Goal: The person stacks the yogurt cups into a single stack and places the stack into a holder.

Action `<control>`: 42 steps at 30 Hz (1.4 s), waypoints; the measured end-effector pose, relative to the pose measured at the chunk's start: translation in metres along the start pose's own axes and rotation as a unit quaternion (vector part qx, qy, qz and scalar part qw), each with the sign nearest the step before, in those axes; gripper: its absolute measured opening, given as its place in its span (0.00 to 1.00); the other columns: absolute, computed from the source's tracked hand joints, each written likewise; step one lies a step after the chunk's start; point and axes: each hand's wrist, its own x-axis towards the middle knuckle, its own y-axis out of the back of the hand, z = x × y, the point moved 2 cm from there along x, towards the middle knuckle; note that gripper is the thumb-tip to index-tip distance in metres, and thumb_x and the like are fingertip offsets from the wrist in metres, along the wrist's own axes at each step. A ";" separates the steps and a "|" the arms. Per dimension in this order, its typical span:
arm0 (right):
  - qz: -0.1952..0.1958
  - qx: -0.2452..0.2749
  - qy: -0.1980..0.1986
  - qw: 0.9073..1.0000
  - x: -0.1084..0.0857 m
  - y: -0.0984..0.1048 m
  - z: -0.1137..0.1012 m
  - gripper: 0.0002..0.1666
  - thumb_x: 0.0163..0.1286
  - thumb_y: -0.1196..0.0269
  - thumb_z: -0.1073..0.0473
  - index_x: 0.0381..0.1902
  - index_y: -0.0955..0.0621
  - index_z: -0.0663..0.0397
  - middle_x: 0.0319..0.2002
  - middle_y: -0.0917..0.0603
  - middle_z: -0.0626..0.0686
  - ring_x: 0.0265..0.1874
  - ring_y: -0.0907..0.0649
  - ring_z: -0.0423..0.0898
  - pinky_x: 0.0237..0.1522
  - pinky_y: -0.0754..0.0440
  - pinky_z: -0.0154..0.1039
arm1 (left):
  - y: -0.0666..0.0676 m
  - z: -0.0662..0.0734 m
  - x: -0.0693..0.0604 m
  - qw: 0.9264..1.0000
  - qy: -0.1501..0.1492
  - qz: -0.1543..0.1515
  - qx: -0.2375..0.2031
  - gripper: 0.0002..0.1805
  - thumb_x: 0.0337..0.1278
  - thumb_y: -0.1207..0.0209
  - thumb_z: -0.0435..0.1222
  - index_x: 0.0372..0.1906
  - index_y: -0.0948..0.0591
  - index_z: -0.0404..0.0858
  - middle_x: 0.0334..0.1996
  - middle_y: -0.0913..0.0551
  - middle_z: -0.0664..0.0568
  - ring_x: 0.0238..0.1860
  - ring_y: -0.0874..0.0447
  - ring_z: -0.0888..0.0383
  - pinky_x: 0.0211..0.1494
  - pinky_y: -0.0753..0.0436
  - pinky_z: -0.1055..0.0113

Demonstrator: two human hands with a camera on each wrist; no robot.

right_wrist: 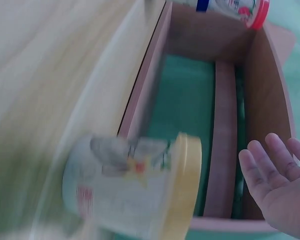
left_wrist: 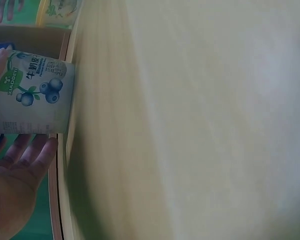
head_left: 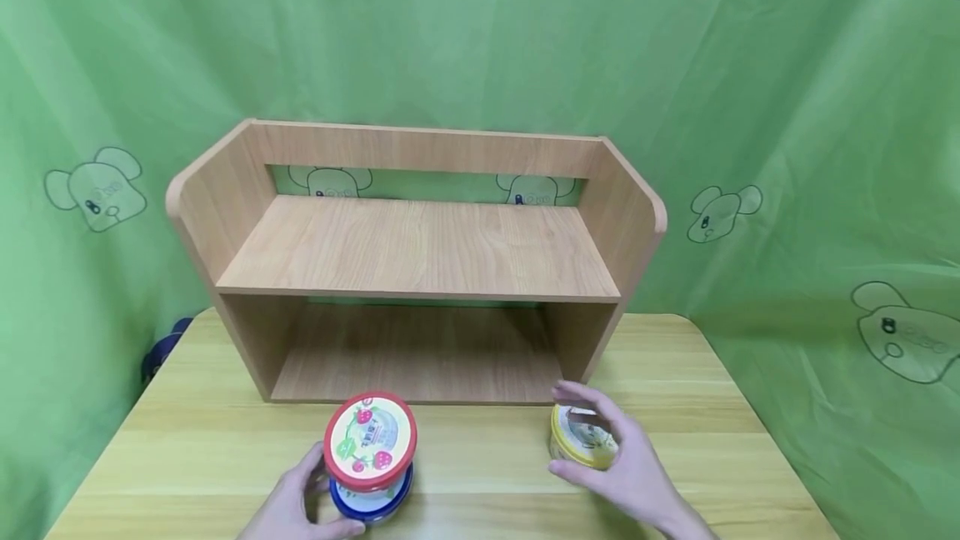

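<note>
A blue-lidded tub (head_left: 375,500) (left_wrist: 35,92) stands on the table with a red-lidded tub (head_left: 371,442) on its lid. My left hand (head_left: 296,507) (left_wrist: 15,185) holds the blue-lidded tub from the left, thumb on the near side and fingers behind; the left wrist view shows blueberries on its wall. At the right, a yellow-lidded tub (head_left: 581,437) (right_wrist: 135,185) stands upright. My right hand (head_left: 626,473) (right_wrist: 282,185) is spread around it, thumb and fingers apart; in the right wrist view a gap separates the fingers from the tub.
A two-level wooden shelf (head_left: 420,248) stands at the back of the table (head_left: 480,473), just behind the tubs. A green curtain (head_left: 450,40) with cartoon heads hangs behind it and along both sides.
</note>
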 end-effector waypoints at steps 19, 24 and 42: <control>0.034 -0.021 0.010 0.999 -0.009 0.058 0.051 0.51 0.49 0.22 0.77 0.73 0.27 0.64 0.67 0.17 0.48 0.64 0.19 0.31 0.63 0.22 0.21 | 0.000 0.003 -0.001 1.000 -0.020 -0.009 -0.005 0.62 0.52 0.21 0.49 0.83 0.46 0.32 0.75 0.27 0.35 0.75 0.28 0.31 0.73 0.33 0.22; 0.026 -0.025 -0.016 0.999 -0.013 0.062 0.067 0.51 0.50 0.21 0.75 0.73 0.27 0.62 0.67 0.17 0.45 0.64 0.19 0.30 0.63 0.21 0.21 | 0.000 0.001 0.001 1.000 -0.016 -0.009 -0.003 0.63 0.51 0.21 0.50 0.83 0.47 0.31 0.75 0.27 0.34 0.74 0.27 0.31 0.73 0.31 0.23; -0.025 -0.081 -0.058 0.995 -0.025 0.058 0.098 0.50 0.52 0.18 0.64 0.73 0.26 0.58 0.64 0.17 0.60 0.60 0.19 0.28 0.60 0.20 0.23 | 0.001 0.001 0.000 1.000 -0.009 -0.009 -0.006 0.63 0.51 0.21 0.50 0.83 0.47 0.32 0.76 0.28 0.33 0.74 0.28 0.29 0.72 0.30 0.24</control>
